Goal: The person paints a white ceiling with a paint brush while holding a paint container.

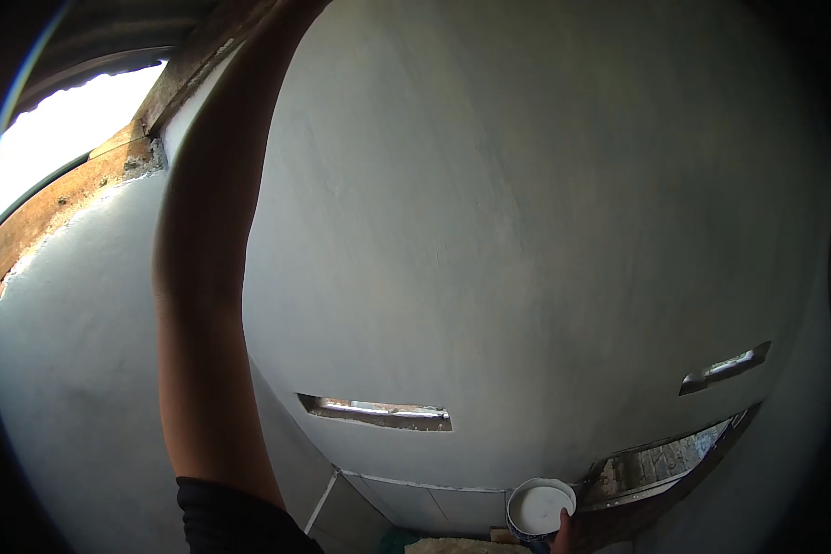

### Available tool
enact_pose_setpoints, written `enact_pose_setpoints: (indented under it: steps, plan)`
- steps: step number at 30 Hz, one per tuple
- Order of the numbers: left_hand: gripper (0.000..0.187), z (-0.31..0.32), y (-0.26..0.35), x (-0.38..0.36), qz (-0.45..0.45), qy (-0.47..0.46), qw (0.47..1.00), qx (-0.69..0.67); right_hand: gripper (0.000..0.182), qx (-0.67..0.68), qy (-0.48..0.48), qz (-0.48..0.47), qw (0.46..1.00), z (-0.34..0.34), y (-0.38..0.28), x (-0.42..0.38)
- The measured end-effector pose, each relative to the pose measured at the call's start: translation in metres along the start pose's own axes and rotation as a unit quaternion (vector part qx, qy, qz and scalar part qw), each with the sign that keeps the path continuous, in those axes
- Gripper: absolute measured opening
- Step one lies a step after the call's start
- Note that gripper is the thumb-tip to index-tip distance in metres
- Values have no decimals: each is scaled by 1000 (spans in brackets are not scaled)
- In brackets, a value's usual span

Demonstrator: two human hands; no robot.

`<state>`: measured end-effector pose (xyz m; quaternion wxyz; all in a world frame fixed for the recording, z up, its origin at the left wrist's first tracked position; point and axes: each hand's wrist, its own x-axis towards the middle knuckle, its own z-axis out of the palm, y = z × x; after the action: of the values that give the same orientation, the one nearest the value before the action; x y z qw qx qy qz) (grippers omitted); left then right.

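My left arm, with a dark sleeve at the elbow end, reaches up along the left side and out past the top edge, so my left hand is out of view. At the bottom, right of centre, my right hand [561, 535] grips a round bucket [542, 507], its thumb over the rim. White liquid fills part of the bucket; the rest of that hand is cut off by the frame's edge. A large pale grey-white wall [489, 231] with faint streaks stands in front.
Narrow slots [379, 410] [725, 367] pierce the wall low down, with a larger opening [660, 462] at lower right. A wooden beam [65, 198] edges a bright gap under the roof at upper left. Pale tiles [406, 503] line the wall's foot.
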<state>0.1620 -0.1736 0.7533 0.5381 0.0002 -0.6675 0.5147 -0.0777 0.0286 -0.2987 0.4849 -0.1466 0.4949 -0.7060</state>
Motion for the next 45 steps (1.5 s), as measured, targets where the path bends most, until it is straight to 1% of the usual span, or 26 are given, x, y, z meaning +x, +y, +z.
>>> enact_pose_setpoints:
  steps: [1,2,3,5,7,9,13,14,17,18,19,23,25,26,29,31,33,34,35,36,38,39,41,42,44,45]
  plan:
    - [14,8,-13,-7,89,12,993,79,69,1,0,0,1000,-1,0,-1]
    - [13,-21,63,-16,50,16,999,5,68,4,-1,1,1000,2,3,-1]
    - [13,-23,79,-25,54,15,998,5,68,7,-3,2,1000,6,4,0]
    - [15,-17,89,-56,-119,-10,993,-22,67,7,-5,3,1000,6,2,-2]
    - [11,-25,125,-88,12,3,991,-134,67,8,-9,2,1000,10,0,1]
    - [11,-40,158,-108,44,-23,983,-178,66,8,-12,2,1000,13,-1,3]
    - [4,-72,224,-138,-49,-204,933,-293,65,1,-12,6,1000,9,-2,-2]
    - [9,-80,236,-138,-181,-273,875,-356,64,-1,-13,7,1000,10,-3,-2]
    - [18,-72,206,-145,-148,-298,883,-330,63,-9,-16,8,1000,9,-9,-2]
    - [26,-73,194,-137,-244,-284,854,-362,63,-10,-16,7,1000,10,-11,-2]
    - [30,-71,173,-130,-277,-240,843,-394,63,-10,-16,6,1000,13,-13,-1]
    - [22,-67,67,-78,-199,-61,886,-414,62,-14,-11,11,1000,15,-15,-9]
    - [19,-66,38,-50,-219,-2,896,-386,61,-14,-8,18,1000,18,-11,-18]
    - [20,-67,33,-38,-116,16,954,-275,61,-14,-5,21,1000,19,-10,-23]
    - [22,-65,44,-22,-203,-5,963,-174,60,-16,5,30,999,16,-9,-37]
    - [18,-56,60,-35,-206,22,961,-180,59,-17,11,36,999,14,-9,-45]
    - [15,-43,68,-63,-18,89,989,-120,58,-19,18,42,999,8,-11,-53]
    - [12,-31,83,-84,-95,106,972,-187,58,-18,22,45,999,8,-12,-56]
    - [13,-42,102,-107,-93,52,990,-95,58,-18,26,47,998,7,-15,-61]
    - [9,-41,129,-121,18,67,986,-151,58,-20,29,50,998,11,-25,-70]
    - [16,-53,189,-168,-1,1,992,-126,61,16,68,113,991,29,-51,-91]
    - [20,-54,213,-189,79,-13,987,-138,61,16,70,116,991,21,-35,-81]
    - [23,-63,273,-239,97,-71,979,-163,57,-182,94,62,977,4,0,-51]
    - [25,-64,298,-262,127,-79,973,-178,57,-184,95,65,976,-1,1,-52]
    - [26,-75,342,-296,108,-124,957,-239,58,-50,73,50,995,-6,-4,-55]
    - [24,-81,356,-303,95,-148,945,-276,58,-50,75,53,995,5,-24,-65]
